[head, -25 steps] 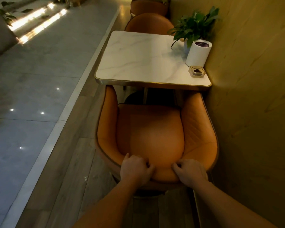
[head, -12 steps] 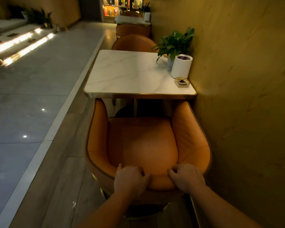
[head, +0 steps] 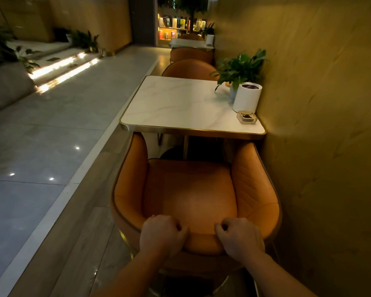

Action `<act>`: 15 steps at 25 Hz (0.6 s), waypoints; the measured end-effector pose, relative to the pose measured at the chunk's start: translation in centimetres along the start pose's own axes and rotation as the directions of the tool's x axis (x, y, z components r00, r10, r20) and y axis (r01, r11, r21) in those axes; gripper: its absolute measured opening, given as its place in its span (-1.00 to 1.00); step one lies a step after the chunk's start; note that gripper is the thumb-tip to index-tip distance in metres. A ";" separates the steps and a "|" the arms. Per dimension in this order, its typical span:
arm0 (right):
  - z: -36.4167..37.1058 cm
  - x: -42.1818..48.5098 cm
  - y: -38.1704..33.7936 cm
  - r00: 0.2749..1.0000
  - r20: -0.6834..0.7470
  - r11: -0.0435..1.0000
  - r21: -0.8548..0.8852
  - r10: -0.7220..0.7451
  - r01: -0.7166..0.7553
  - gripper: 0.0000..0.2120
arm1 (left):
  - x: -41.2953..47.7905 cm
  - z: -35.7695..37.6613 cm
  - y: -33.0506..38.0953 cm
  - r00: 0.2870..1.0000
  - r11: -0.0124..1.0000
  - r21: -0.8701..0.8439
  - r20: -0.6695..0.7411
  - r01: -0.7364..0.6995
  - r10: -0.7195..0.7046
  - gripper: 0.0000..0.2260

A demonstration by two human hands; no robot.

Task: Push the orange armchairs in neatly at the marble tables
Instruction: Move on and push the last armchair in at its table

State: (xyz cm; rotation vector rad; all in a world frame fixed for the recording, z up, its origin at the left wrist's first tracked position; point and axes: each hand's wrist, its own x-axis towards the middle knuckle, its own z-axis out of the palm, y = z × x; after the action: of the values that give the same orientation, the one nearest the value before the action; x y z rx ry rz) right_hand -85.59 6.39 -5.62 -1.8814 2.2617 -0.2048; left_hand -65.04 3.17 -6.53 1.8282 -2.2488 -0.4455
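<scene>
- Orange leather covers the armchair [head: 191, 196], which is seen from behind and above; its open front is turned to the table [head: 180, 108] and its rounded back to the person.
- Its front-to-back axis is set in line with the table and runs along the wall [head: 319, 125]; the tips of both armrests are seen at the table's near gold edge, while most of the seat cushion lies outside it.
- The chair's right side is placed just beside the wall.
- The left hand [head: 162, 234] is clamped on the top rim of the backrest, left of centre, fingers curled over onto the inner side and knuckles up.
- The right hand [head: 239, 237] is held the same way right of centre; a stretch of rim is left bare between the two hands.
- Both forearms are stretched forward from the lower edge of the view.
- On the white marble top, against the wall, a small square dish [head: 247, 117], a white cylinder [head: 246, 97] and a potted plant [head: 240, 69] are lined up from near to far.
- A second orange armchair [head: 189, 68] is seen at the table's far side, back outward.
- Wood flooring [head: 88, 211] is laid under the seating, with glossy tiles [head: 41, 125] and lit steps [head: 62, 69] further left.
</scene>
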 end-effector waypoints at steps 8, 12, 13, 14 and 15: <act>-0.2 0.1 0.3 0.999 0.038 1.000 0.001 0.020 -0.020 -0.55 | -0.2 0.0 0.0 0.999 0.999 -0.013 -0.009 -0.043 0.042 -0.57; 0.3 0.9 0.4 0.999 0.019 0.999 0.019 0.040 -0.040 -0.54 | 0.1 0.5 -0.3 0.995 0.999 -0.027 -0.092 -0.045 0.042 -0.50; 0.3 1.2 0.4 0.999 0.021 0.999 0.007 0.041 -0.041 -0.53 | 0.5 0.6 -0.5 0.994 0.998 -0.028 -0.098 -0.058 0.055 -0.49; 0.4 1.3 0.2 0.998 0.027 0.999 -0.012 0.052 -0.051 -0.52 | 0.6 0.6 -0.7 0.994 0.997 -0.024 -0.090 -0.069 0.066 -0.49; 0.4 1.2 0.0 0.997 0.031 0.997 -0.027 0.067 -0.067 -0.51 | 0.7 0.5 -0.7 0.994 0.997 -0.027 -0.084 -0.068 0.066 -0.50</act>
State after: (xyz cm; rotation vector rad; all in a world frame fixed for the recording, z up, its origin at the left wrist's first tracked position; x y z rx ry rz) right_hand -85.68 5.25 -6.11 -1.8046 2.3128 -0.1349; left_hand -64.71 2.45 -7.24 1.7182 -2.2287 -0.3821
